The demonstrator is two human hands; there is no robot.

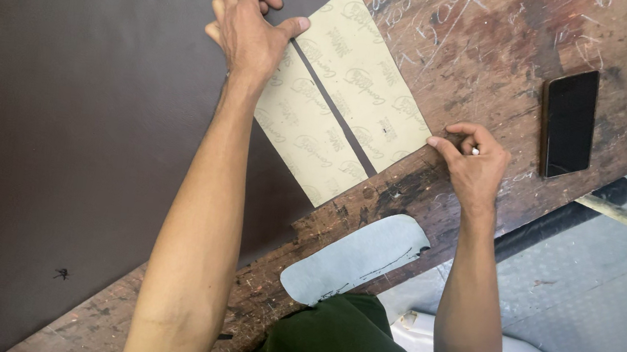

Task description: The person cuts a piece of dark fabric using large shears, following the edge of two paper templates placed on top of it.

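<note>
Where it fills the left of the frame, a dark brown leather sheet (76,117) lies over the scratched wooden surface (502,40). On it, upper centre: two beige printed card pattern pieces (355,86), side by side, a narrow strip of leather showing between. Left hand (250,31): fingers spread, pressing the upper end of the left piece. Right hand (476,161): fingers pinching a small white marker at the right piece's lower corner. Black phone (568,122), right. Grey curved cut-out (355,258), lower centre. Risk, as judged: a piece may slide if pressure eases, skewing the gap. Marker tip hidden; leather cut off at left.
</note>
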